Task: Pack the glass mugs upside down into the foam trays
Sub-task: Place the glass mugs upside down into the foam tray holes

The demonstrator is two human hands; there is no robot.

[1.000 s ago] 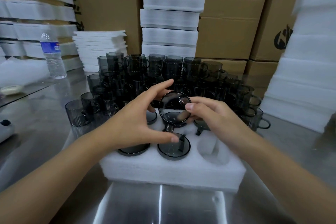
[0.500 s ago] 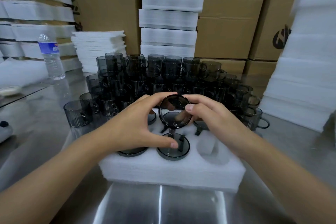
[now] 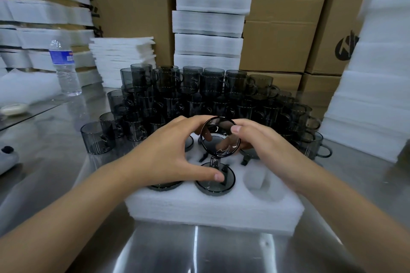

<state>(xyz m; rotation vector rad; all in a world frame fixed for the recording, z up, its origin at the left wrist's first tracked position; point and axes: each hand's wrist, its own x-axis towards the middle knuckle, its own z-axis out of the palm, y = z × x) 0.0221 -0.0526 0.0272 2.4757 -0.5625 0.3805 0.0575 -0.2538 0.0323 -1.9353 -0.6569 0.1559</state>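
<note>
A: The left hand's [image 3: 164,157] fingers have closed in round the mug [image 3: 219,139]; the right hand [image 3: 264,144] grips its other side.

B: It hangs base-up over the foam tray [image 3: 213,210], probably above a back-row pocket, though the hands hide it. Line its handle with the slot, then lower it level, pressing evenly.

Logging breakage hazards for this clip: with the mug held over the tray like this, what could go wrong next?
1. The left hand and right hand hold the inverted mug tilted and unseated; it could slip onto the packed mug just in front.
2. Stacked mugs crowd the far edge of the foam tray; a hand pulling away might knock them.
</note>
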